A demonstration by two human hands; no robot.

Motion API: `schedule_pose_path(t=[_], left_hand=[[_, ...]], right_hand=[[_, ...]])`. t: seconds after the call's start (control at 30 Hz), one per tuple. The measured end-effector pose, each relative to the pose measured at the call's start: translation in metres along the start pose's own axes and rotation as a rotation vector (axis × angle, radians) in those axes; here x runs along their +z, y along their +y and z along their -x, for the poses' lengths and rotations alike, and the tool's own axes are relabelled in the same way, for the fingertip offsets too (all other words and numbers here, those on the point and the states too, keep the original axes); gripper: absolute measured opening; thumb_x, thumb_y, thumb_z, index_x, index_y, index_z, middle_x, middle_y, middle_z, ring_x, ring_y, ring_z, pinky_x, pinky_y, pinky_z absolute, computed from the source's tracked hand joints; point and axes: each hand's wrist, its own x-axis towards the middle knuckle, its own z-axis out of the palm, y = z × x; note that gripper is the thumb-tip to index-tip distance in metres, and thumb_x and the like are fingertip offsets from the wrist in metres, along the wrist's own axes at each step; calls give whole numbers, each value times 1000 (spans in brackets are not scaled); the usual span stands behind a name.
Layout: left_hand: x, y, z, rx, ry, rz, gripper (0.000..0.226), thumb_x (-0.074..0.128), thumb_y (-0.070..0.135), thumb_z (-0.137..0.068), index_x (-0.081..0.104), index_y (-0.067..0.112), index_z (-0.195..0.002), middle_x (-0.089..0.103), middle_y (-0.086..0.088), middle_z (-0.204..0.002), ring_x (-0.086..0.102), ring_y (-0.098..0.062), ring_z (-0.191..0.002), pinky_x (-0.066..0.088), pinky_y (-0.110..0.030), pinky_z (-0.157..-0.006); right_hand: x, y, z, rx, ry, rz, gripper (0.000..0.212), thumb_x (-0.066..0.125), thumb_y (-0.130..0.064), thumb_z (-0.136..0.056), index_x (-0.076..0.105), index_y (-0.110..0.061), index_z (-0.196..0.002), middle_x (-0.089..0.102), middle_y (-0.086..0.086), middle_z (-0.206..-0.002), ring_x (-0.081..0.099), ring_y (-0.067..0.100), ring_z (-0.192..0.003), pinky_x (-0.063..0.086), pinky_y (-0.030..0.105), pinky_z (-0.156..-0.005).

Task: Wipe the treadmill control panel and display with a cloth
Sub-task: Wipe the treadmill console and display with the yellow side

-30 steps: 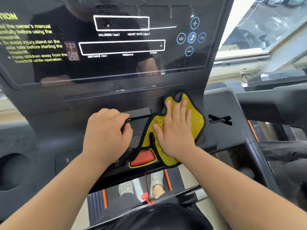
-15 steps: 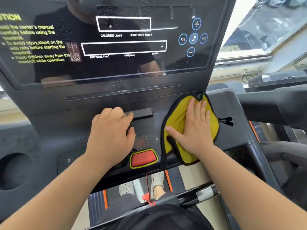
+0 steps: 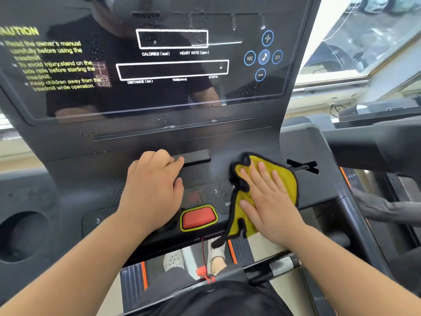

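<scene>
Display (image 3: pixel 159 65) fills the top of our view: dark glass, droplets and specks visible along its lower edge and upper right. By our read it isn't wiped yet.

Control panel (image 3: pixel 205 179) below it, sloping toward us. More specks on the ledge between the two.

Our right hand (image 3: pixel 271 201) lies flat on the yellow cloth (image 3: pixel 287 181), fingers (image 3: pixel 262 172) spread open and pressing, not gripping. Cloth sits at the panel's right end, its black trim hanging over the near edge. Left hand (image 3: pixel 152 190) rests curled on the panel centre, fingertips touching the black bar (image 3: pixel 193 156), holding nothing.

Red stop button (image 3: pixel 198 217) at the near edge, between the hands, just beside the cloth. Red cord (image 3: pixel 204 254) hangs below it.

Risks as we see them:
- Cloth swept left drags over the button or number keys and triggers them.
- Hanging trim snags the cord and pulls it.
- Flat-palm hold means the cloth can slip off the near edge.
- Droplets smear on the glass if the cloth is damp.
</scene>
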Motion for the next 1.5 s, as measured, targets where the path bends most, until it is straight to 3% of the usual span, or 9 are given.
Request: schedule_pose_path(t=[0.27, 0.4, 0.63, 0.73, 0.9, 1.03, 1.17, 1.3, 1.5], left_hand=[[-1, -2, 1, 22, 10, 4, 44, 56, 23, -79, 74, 10, -118, 60, -6, -94, 57, -35, -91, 49, -42, -70], [-1, -1, 1, 16, 8, -7, 45, 56, 22, -80, 73, 10, -119, 59, -6, -94, 57, -36, -91, 49, -43, -71], [0, 11, 0, -72, -13, -65, 46, 57, 25, -79, 73, 9, -119, 63, -10, -95, 59, -39, -90, 51, -46, -71], [3, 19, 8, -115, -38, -81, 54, 57, 27, -78, 69, 7, -127, 65, -12, -107, 60, -39, -101, 54, -48, -78], [7, 31, 16, -205, -33, -66, 57, 49, 39, -89, 63, 8, -135, 64, -12, -124, 58, -37, -116, 52, -50, -91], [6, 38, 17, -243, -45, -53, 64, 36, 47, -93, 60, 9, -137, 62, -12, -129, 55, -36, -121, 51, -51, -94], [6, 42, 19, -288, -47, -49, 65, 33, 49, -95, 58, 11, -141, 59, -12, -137, 52, -36, -129, 48, -52, -100], [8, 47, 20, -341, -24, 0, 69, 27, 50, -94, 57, 11, -142, 57, -12, -140, 50, -36, -132, 45, -54, -107], [6, 62, 20, -409, -46, -2, 64, 35, 45, -95, 54, 9, -144, 54, -14, -143, 47, -36, -135, 43, -54, -109]], right_hand=[[-14, -15, -65, 449, 78, -76, 110, 18, -87, -86, -12, -15, -163, -1, 21, -171, -11, 37, -158, -2, 56, -128], [-14, -32, -60, 252, 59, -18, 98, 19, -80, -93, -12, -19, -163, -7, 16, -172, -14, 37, -158, -1, 57, -127], [7, 1, 6, -254, 61, 75, 81, 35, -76, -96, 24, -31, -163, 13, 1, -173, 7, 30, -160, 14, 57, -126], [6, 38, 10, -162, 65, 82, 93, 31, -85, -91, 21, -28, -164, 9, 8, -173, 4, 33, -160, 17, 59, -125], [-11, 34, -25, 136, 32, -1, 113, 10, -96, -80, 5, -22, -166, -10, 20, -171, -13, 39, -158, -2, 57, -127], [-14, -15, -38, 41, 1, 53, 106, 13, -90, -84, -5, -23, -165, -17, 21, -170, -19, 42, -156, -4, 57, -127], [2, -32, -8, -204, 51, 61, 76, 24, -68, -100, 19, -29, -164, 11, 6, -173, 5, 34, -159, 12, 54, -128], [19, 12, 25, -147, 137, 57, 66, 35, -55, -99, 36, -27, -159, 28, 5, -168, 26, 31, -155, 19, 49, -123], [3, 41, 9, 128, 118, 16, 87, 13, -72, -99, 23, -14, -163, 10, 18, -171, 2, 35, -159, 8, 60, -127]])
